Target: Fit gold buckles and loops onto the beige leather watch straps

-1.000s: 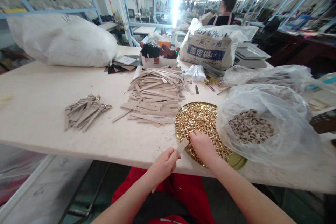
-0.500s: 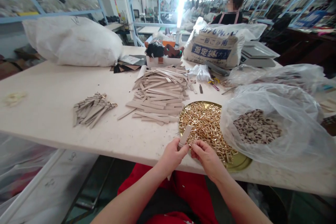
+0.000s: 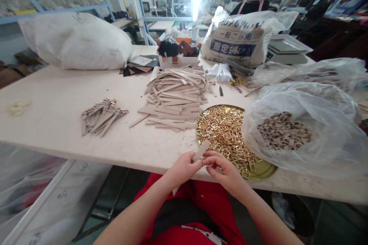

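head view, left hand [image 3: 182,169] and right hand [image 3: 227,173] fingers pinching beige strip [image 3: 201,149], buckle tray [image 3: 266,170] beside, strip pile [image 3: 175,101] beyond

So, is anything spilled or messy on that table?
Nothing is spilled. The beige strips lie in a loose, criss-cross heap, and one strip lies apart at its left edge. The gold buckles sit inside their round tray.

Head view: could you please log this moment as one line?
left hand: pinches beige strip | right hand: touching beige strip | behind hands: gold tray of buckles
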The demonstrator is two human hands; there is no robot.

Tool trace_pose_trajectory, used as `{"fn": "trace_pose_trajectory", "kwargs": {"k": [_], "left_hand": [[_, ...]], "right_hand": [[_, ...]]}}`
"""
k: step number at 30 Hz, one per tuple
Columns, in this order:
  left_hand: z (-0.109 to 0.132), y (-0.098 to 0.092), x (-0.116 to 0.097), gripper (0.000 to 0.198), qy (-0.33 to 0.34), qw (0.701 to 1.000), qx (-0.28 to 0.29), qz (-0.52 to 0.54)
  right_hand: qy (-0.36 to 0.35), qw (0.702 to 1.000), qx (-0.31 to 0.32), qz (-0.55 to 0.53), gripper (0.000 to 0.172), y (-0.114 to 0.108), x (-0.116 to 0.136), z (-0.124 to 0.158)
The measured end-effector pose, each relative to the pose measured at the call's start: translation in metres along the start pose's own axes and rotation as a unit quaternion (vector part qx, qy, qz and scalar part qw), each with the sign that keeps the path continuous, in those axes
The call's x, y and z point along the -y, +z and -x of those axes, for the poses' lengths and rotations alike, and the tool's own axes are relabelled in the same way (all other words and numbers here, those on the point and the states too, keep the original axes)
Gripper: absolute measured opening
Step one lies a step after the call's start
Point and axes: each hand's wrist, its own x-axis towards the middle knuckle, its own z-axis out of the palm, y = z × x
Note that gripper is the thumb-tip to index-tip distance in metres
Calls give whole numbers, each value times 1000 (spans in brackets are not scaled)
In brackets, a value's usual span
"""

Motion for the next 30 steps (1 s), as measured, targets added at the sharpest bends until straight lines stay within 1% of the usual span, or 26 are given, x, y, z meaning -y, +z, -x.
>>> {"fn": "trace_pose_trajectory", "kwargs": {"k": [3,5,6,7,8,10,11,12,13,15,17,20,23,25,28,30], "left_hand": [[4,2,-5,16,-48,994,74,57],[6,1,-5,21,-50,990,92,90],[7,0,-4,25,-44,989,93,103],[8,-1,-2,29,-38,989,89,109],[9,-2,0,33,-34,990,84,107],[12,-4,5,34,-25,994,72,73],[13,-4,7,33,-17,996,69,46],[14,-4,8,31,-5,998,67,17],[16,-4,9,30,9,998,65,-12],[18,-4,8,28,37,996,49,-70],[18,-3,6,27,57,991,35,-118],[17,-1,2,26,67,987,35,-141],[16,3,0,20,63,994,30,-84],[15,6,1,17,52,998,31,-33],[15,7,3,22,31,998,53,27],[15,6,3,25,8,995,78,67]], "right_hand": [[25,999,-7,-30,9,2,-6,0],[69,993,-16,-93,10,4,-11,-2],[96,984,-32,-144,11,4,-12,-2],[126,968,-57,-208,12,5,-13,-3],[156,943,-86,-280,15,6,-13,-5],[205,873,-141,-419,23,7,-12,-7],[221,839,-158,-471,28,7,-11,-7],[232,814,-164,-506,30,8,-9,-8],[240,799,-164,-527,31,9,-8,-7],[247,787,-160,-542,28,12,-6,-6],[251,792,-156,-534,23,15,-4,-3],[249,816,-150,-500,20,23,-4,1],[223,845,-137,-466,20,34,-2,5],[199,868,-142,-432,22,41,-2,6],[177,901,-171,-356,19,46,-2,8],[170,916,-183,-315,19,44,-4,9]]}}
